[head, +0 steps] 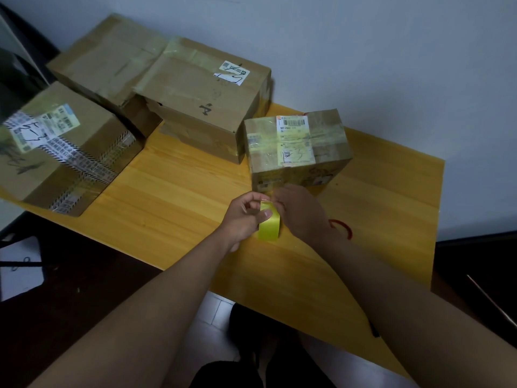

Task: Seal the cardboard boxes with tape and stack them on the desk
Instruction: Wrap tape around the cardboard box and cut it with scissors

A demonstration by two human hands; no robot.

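Both hands hold a yellow tape roll (left hand gripping it, right hand pinching its upper edge), just before a small cardboard box.

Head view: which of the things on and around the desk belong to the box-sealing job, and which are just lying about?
Job:
yellow-green tape roll, held by left hand and right hand
small brown taped cardboard box
three larger brown cardboard boxes
yellow wooden desk

Lying about:
red cord loop on the desk
white sheet below the desk, left
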